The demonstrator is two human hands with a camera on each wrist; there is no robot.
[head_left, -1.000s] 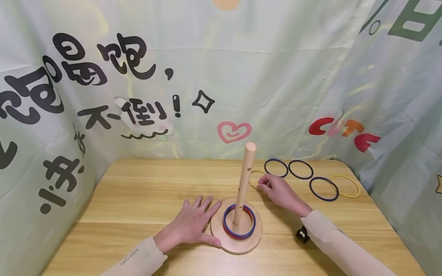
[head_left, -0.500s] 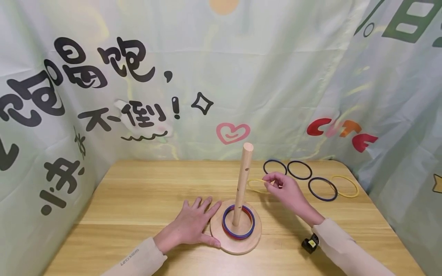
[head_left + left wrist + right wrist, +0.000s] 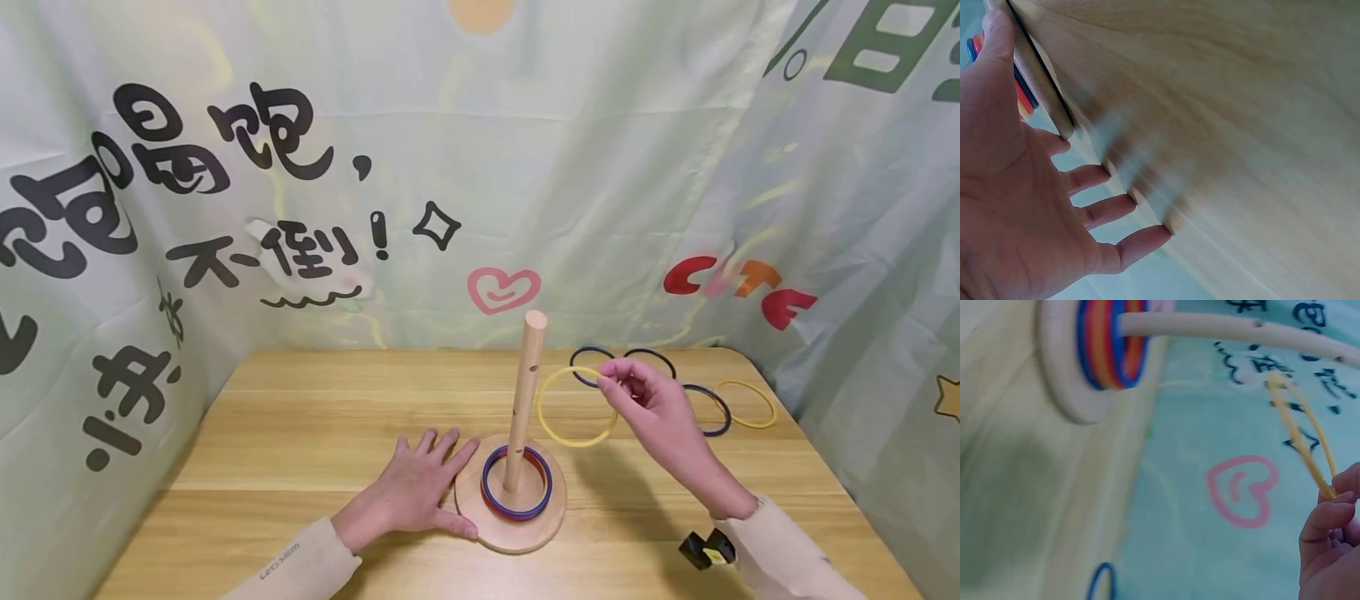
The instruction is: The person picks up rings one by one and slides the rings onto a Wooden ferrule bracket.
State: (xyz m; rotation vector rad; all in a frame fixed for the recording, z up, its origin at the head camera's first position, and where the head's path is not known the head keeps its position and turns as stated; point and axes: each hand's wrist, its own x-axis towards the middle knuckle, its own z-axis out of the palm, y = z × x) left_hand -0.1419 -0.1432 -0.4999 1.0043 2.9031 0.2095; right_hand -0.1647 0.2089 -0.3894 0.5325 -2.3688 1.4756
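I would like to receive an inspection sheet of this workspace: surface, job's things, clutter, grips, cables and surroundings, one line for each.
Surface: wood-grain table.
Job's things: upright wooden post on a round base; stacked rings around it, blue on top; held yellow ring, off the table and not around the post; three dark blue rings and a second yellow ring lying on the table.
Clutter: nothing seen.
Grips: left hand spread, thumb on the base; right hand pinches the held ring.
Cables: nothing seen.
Surroundings: printed cloth behind and at both sides.
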